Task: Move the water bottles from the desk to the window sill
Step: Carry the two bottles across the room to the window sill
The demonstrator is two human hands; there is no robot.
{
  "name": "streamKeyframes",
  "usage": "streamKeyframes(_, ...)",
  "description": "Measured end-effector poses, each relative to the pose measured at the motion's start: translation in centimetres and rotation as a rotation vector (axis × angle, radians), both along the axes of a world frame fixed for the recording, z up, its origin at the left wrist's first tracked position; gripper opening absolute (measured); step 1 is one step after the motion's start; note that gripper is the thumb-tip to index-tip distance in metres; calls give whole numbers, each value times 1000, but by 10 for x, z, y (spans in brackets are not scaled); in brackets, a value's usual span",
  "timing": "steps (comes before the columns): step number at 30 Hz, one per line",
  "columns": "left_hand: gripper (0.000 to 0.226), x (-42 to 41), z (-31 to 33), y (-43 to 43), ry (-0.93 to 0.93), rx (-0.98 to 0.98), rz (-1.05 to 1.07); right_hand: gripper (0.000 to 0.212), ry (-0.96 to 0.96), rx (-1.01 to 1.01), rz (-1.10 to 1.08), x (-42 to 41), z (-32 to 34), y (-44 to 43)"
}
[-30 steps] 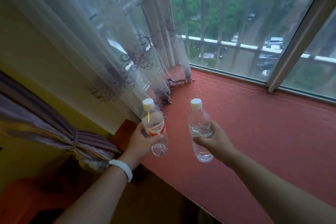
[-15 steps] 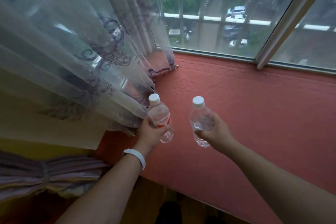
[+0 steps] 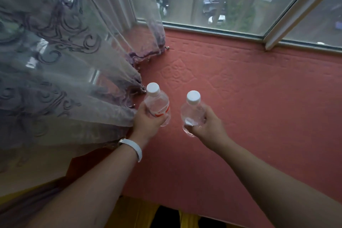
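Both water bottles are over the red window sill (image 3: 259, 109), upright and near each other. Whether their bottoms touch it cannot be told. The bottle with the red label (image 3: 159, 103) is in the left hand (image 3: 148, 124), whose fingers curl round its middle. The plain bottle (image 3: 191, 113) is in the right hand (image 3: 208, 126), gripped round its lower body. They are small and of thin clear plastic, so probably light, smooth and a little soft when squeezed. The middle of the body seems the safest hold. The curtain (image 3: 74, 65) hangs just beside the left hand.
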State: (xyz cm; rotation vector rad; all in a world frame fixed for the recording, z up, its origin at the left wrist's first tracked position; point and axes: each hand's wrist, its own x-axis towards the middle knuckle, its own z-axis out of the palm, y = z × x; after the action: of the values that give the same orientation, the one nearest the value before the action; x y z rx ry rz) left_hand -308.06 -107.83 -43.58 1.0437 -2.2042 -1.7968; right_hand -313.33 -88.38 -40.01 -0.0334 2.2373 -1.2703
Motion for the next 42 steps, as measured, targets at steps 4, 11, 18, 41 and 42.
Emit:
streamKeyframes(4, 70, -14, -21, 0, 29, 17, -9, 62, 30, -47, -59, -9, -29, -16)
streamKeyframes(11, 73, -20, -49, -5, 33, 22, 4, 57, 70, -80, -125, -18, -64, -27)
streamKeyframes(18, 66, -15, -69, -1, 37, -35, -34, 59, 102, -41, -126, -12, -87, -23)
streamKeyframes(41, 70, 48, 45, 9, -177, -172, -215, 62, 52, 162, 135, 4, 13, 23)
streamKeyframes(42, 69, 54, 57, 10, -223, -209, -248, 58, 55, 190, 153, 6, 25, 29)
